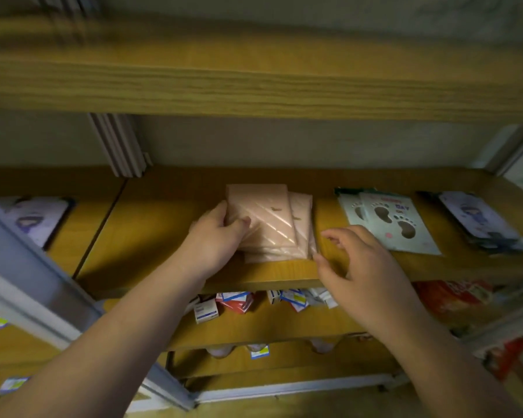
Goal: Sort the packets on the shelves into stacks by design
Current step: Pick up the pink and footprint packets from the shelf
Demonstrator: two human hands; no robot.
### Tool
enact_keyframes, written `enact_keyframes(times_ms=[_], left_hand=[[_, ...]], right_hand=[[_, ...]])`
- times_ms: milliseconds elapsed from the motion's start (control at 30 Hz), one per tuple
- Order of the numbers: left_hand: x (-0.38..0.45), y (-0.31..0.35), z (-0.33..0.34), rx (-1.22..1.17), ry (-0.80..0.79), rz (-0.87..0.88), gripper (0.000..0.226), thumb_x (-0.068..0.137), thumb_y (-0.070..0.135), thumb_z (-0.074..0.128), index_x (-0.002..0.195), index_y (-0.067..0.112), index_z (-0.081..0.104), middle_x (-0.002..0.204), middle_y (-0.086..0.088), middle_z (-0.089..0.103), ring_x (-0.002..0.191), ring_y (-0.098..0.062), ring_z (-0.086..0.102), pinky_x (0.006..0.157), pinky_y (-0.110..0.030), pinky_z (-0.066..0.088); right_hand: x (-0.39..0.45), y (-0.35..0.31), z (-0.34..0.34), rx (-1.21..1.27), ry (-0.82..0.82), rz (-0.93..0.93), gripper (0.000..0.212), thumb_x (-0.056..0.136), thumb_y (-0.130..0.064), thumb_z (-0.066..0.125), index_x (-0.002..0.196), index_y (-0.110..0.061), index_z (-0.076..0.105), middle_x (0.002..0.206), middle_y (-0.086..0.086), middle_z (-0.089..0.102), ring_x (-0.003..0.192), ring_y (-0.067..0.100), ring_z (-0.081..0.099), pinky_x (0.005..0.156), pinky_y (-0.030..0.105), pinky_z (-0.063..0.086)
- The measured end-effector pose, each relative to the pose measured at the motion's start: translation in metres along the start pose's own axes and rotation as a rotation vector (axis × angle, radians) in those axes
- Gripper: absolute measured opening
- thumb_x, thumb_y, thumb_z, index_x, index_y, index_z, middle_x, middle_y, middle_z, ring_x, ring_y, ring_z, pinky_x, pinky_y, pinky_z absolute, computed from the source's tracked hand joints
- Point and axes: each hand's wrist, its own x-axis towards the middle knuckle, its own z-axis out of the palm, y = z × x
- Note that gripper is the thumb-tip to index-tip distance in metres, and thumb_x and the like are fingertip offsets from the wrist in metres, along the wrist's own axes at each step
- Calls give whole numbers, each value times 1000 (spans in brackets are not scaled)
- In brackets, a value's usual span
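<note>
On the far left of the wooden shelf (169,260) lies a purple cartoon packet (38,218). The left hand (215,239) pinches the pink packets (269,224), stacked mid-shelf with long axes running front to back, slightly fanned. The right hand (363,267), fingers spread, should square their right edge. Footprint packets (390,224) lie rightward.

Head view, close, forward and down onto wooden shelf (163,236).

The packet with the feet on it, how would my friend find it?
Look along the middle wooden shelf, right of the pink packets that the left hand holds. The pale green footprint packet lies there; only it shows two dark footprints.
</note>
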Motion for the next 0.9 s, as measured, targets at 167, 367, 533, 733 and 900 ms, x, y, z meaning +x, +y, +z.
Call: enact_keyframes(times_ms=[167, 367, 533, 733, 900], left_hand=[[-40, -7, -14, 210, 95, 160, 70, 97, 53, 50, 156, 22, 30, 161, -1, 36, 147, -25, 29, 116, -39, 24], [-113, -16, -29, 367, 180, 311, 67, 97, 53, 49, 156, 28, 30, 161, 6, 34, 149, -11, 21, 118, -28, 19], [-168, -32, -53, 391, 273, 291, 61, 96, 48, 54, 152, 29, 39, 142, 22, 38, 138, 8, 20, 112, -17, 18], [-222, -57, -102, 426, 372, 181, 55, 95, 52, 52, 148, 39, 41, 136, 36, 34, 130, -6, 47, 98, -30, 48], [-247, -84, -147, 411, 551, 176, 55, 90, 52, 49, 141, 33, 51, 126, 43, 37, 118, 12, 40, 90, -30, 52]], right_hand=[[-17, -17, -4, -34, 0, -28, 47, 90, -48, 54, 135, -34, 49, 122, -19, 49, 106, -4, 43, 82, 14, 35], [-27, -39, -8, 9, -13, -112, 49, 91, -50, 52, 137, -33, 48, 128, -15, 50, 116, 6, 49, 91, 24, 43], [-40, -63, 9, 120, -55, -195, 47, 88, -54, 49, 132, -40, 47, 128, -21, 48, 112, 1, 47, 85, 20, 42], [-48, -102, 25, 209, -158, -287, 47, 89, -56, 50, 133, -41, 44, 127, -24, 46, 111, -2, 42, 86, 21, 39], [-59, -178, 39, 244, -231, -477, 44, 88, -57, 49, 129, -41, 47, 120, -27, 44, 110, -1, 47, 92, 26, 47]])
